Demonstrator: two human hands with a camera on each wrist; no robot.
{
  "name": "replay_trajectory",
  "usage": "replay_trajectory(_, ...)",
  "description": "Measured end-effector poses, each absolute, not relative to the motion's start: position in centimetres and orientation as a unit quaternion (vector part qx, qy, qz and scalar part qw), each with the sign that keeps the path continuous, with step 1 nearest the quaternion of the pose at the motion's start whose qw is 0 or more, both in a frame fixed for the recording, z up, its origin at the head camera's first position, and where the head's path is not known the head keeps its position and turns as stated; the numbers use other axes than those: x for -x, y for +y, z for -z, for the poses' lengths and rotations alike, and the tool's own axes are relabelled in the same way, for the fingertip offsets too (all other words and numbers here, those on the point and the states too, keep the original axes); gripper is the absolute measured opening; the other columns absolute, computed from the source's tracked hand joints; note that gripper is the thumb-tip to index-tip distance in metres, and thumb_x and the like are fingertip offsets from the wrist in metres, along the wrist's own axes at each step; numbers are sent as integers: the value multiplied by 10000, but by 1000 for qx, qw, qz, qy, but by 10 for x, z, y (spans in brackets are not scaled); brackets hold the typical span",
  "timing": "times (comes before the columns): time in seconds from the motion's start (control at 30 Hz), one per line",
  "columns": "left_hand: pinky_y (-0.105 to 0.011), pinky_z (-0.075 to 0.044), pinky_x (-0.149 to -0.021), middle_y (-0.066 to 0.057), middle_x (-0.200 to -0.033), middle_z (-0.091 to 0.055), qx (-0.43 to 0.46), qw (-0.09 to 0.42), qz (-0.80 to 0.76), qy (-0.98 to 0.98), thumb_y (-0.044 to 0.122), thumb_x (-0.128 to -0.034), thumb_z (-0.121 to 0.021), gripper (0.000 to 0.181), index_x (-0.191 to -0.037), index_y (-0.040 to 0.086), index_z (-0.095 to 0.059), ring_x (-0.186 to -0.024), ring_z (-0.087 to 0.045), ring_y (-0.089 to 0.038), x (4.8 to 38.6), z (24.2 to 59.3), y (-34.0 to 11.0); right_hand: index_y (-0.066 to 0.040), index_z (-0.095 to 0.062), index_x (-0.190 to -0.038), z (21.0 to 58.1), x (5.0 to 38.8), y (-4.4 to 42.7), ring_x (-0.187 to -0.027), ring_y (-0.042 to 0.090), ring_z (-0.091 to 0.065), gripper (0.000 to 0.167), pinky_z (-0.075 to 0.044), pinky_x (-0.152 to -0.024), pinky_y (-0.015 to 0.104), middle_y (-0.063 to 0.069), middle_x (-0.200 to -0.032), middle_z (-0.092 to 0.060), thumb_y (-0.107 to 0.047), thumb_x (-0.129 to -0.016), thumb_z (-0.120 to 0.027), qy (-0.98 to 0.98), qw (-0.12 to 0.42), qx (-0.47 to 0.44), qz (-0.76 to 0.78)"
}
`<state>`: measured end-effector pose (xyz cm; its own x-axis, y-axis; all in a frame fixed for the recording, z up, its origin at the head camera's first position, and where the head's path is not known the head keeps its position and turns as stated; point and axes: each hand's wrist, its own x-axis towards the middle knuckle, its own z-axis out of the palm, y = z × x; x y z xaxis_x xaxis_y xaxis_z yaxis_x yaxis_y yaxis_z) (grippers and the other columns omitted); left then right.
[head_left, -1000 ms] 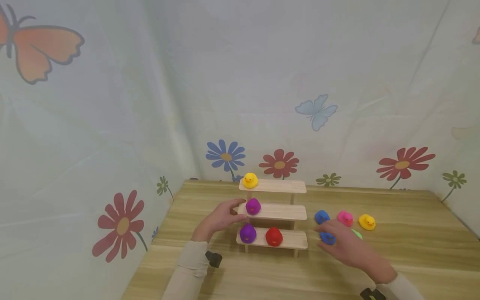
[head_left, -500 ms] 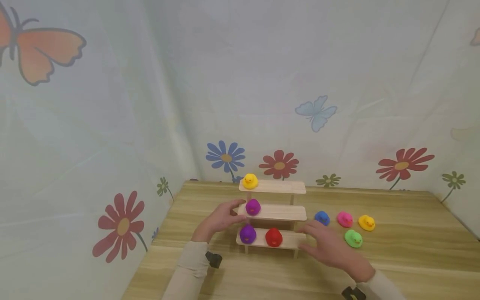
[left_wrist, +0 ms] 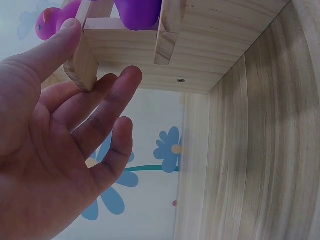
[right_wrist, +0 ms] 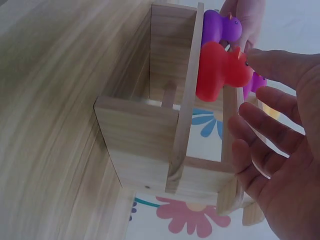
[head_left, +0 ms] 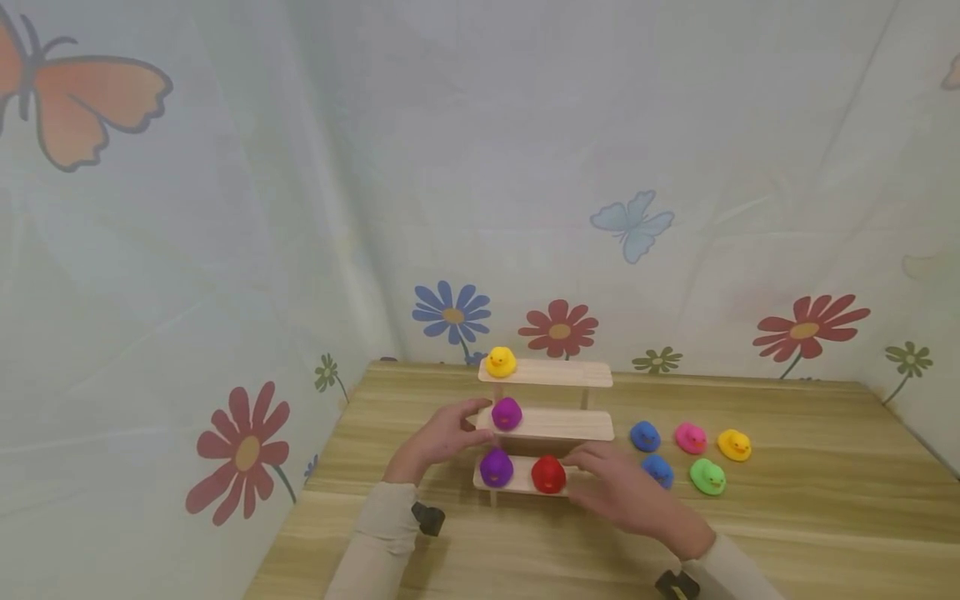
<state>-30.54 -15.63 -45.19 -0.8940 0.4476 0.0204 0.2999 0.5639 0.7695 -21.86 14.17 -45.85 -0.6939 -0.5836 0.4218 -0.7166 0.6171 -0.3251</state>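
Note:
A three-tier wooden shelf (head_left: 585, 425) stands on the table. My left hand (head_left: 438, 433) grips the left end of its middle board, as the left wrist view shows, thumb on the board and fingers under it. Just right of the thumb sits a magenta-purple duck (head_left: 507, 414). On the bottom board are a purple duck (head_left: 496, 468) and a red duck (head_left: 549, 474). Close to the red duck's right side is my right hand (head_left: 630, 492), its fingers loosely bent and not closed around it. In the right wrist view the thumb lies by the red duck's head; contact is unclear.
A yellow duck (head_left: 501, 362) sits at the left of the top board. On the table (head_left: 817, 492) to the right are two blue ducks (head_left: 645, 436), a pink duck (head_left: 691, 437), another yellow duck (head_left: 734, 445) and a green duck (head_left: 708, 477). A patterned curtain (head_left: 480, 167) hangs behind.
My right hand has moved left, from over the front blue duck to beside the red duck, uncovering the blue and green ducks. The left hand has stayed in place.

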Motion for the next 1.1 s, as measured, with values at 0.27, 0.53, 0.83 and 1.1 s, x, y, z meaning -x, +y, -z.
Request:
replay_trajectory(0.27, -334, -529, -761, -77, -1307, -541, -201, 96, -420, 880, 399, -845, -681, 641, -1395, 167, -444, -957, -623, -194, 304, 450, -156, -138, -642, -1109, 459, 220, 133, -945, 103, -556, 397, -502, -810, 297, -46, -1069, -607, -232, -752, -786, -890, 138, -371, -225)
replay_trajectory(0.53, -339, -528, -763, -83, -1289, -552, -205, 93, -418, 880, 392, -848, -680, 631, -1391, 169, -447, -946, -626, -189, 305, 451, -156, -151, -629, -1154, 458, 222, 124, -990, 108, -554, 422, -498, -858, 337, -56, -1099, -595, -255, -772, -775, -902, 110, -353, -224)
replay_trajectory(0.83, -336, -528, -767, -83, -1324, -528, -211, 88, -413, 882, 392, -849, -680, 635, -1392, 162, -446, -948, -627, -193, 304, 451, -156, -144, -622, -1140, 461, 225, 115, -949, 86, -566, 411, -510, -830, 309, -53, -1064, -605, -275, -779, -765, -908, 93, -347, -217)
replay_trajectory(1.1, -332, -528, -772, -74, -1334, -521, -210, 88, -415, 881, 390, -850, -678, 635, -1397, 171, -440, -954, -626, -189, 303, 452, -156, -160, -619, -1115, 462, 225, 112, -926, 83, -557, 382, -510, -810, 297, -64, -1024, -605, -277, -781, -762, -911, 99, -342, -208)
